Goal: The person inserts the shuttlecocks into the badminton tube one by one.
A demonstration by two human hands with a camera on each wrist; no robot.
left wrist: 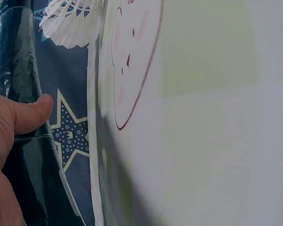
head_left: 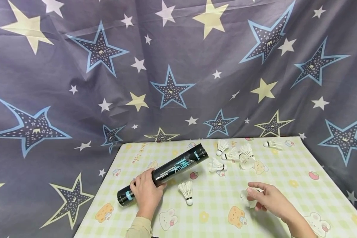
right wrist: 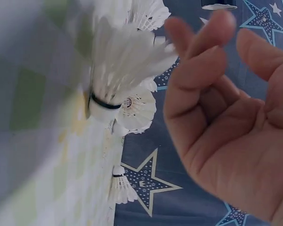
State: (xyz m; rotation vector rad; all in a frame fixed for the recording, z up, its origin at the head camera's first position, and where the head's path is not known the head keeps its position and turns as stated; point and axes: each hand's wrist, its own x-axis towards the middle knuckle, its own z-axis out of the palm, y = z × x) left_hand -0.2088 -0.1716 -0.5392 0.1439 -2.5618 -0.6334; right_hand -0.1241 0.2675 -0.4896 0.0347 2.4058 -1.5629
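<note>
My left hand (head_left: pixel 147 190) grips a black shuttlecock tube (head_left: pixel 178 164) around its lower half, with the thumb along its side in the left wrist view. The tube slants across the table, its far end up toward the right. At the right, my right hand (head_left: pixel 270 200) is beside a white feather shuttlecock (right wrist: pixel 125 63), partly hidden behind the fingers in the head view. In the right wrist view, its fingers are loosely bent, the thumb is apart, and nothing lies between them. Another shuttlecock (head_left: pixel 186 192) lies right of the left hand, cork toward me.
Several shuttlecocks (head_left: pixel 230 154) lie grouped near the table's back edge, beyond the tube's far end. A lone shuttlecock (head_left: pixel 273 144) lies farther right at the back. The checked tablecloth (head_left: pixel 208 201) ends at a star-patterned curtain (head_left: pixel 172 119).
</note>
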